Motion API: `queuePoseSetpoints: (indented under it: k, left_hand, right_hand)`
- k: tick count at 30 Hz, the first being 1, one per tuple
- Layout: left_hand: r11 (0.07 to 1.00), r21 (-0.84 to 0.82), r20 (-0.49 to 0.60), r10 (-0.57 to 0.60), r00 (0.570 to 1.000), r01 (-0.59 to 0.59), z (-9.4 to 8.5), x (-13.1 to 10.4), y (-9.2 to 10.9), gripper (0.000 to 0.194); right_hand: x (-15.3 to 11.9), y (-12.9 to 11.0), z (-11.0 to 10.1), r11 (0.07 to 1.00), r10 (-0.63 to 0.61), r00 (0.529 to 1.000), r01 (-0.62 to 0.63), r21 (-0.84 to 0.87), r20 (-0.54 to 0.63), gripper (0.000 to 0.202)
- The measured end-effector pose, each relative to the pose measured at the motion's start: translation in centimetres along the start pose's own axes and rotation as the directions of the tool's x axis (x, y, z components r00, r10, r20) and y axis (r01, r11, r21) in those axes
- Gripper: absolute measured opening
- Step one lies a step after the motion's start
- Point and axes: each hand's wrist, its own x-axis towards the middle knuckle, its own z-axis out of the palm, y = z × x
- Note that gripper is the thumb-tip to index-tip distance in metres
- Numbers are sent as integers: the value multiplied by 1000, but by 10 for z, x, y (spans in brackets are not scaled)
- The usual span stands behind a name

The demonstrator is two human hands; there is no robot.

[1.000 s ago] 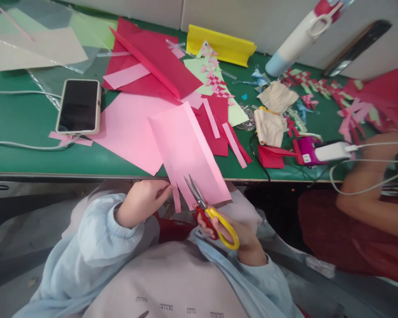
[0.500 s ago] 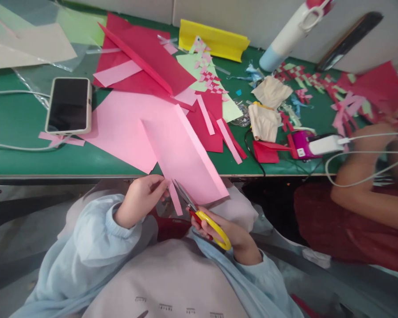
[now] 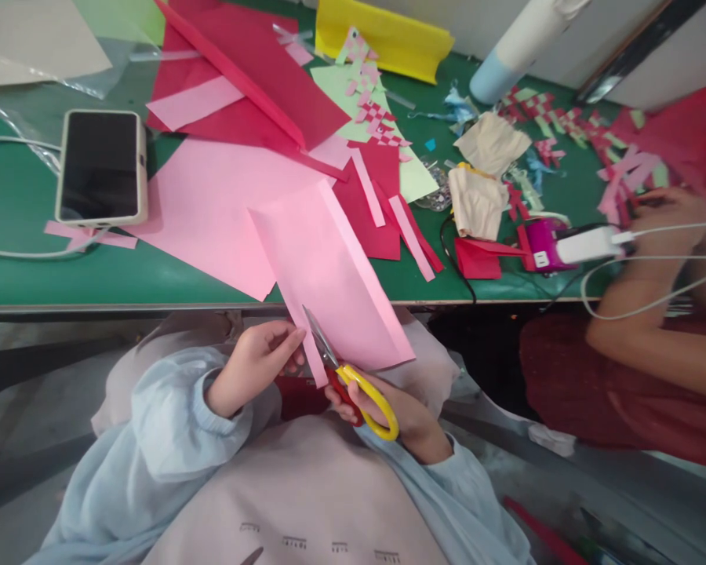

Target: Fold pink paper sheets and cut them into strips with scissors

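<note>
My left hand (image 3: 264,357) pinches the edge of a pink sheet of paper (image 3: 335,267), beside a narrow strip (image 3: 314,357) partly cut from it. Folded creases run along both long sides of the sheet, which hangs over the table edge toward my lap. In my right hand (image 3: 382,400) are scissors (image 3: 368,400) with yellow and red handles. Their blades lie along the cut between strip and sheet, pointing up and away from me. The tip of my left thumb is close to the blades.
A phone (image 3: 101,169) with a cable lies at the left on the green table (image 3: 17,278). Red sheets (image 3: 259,71), pink strips (image 3: 412,235) and woven paper fish (image 3: 376,118) lie behind the pink paper. To the right are a magenta plug adapter (image 3: 544,243) and a co-worker's arm (image 3: 647,306).
The scissors have shifted slightly left and lie closer to the strip. My left hand has moved a little lower. The whole view has tilted down somewhat.
</note>
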Motion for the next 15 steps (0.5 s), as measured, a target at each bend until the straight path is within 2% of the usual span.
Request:
queuePoseSetpoints:
  k: [7, 12, 15]
  left_hand:
    - [998, -58, 2, -26, 1000, 26, 2, -1, -3, 36]
    - [998, -64, -6, -31, 999, 31, 2, -2, -2, 37]
    - [998, -54, -3, -38, 999, 38, 1, -3, -3, 37]
  right_hand:
    - [5, -2, 9, 997, -57, 998, 55, -49, -35, 43]
    - [6, -4, 12, 997, -43, 998, 41, -62, -37, 45]
    - [5, -3, 13, 999, -14, 996, 11, -34, -89, 42]
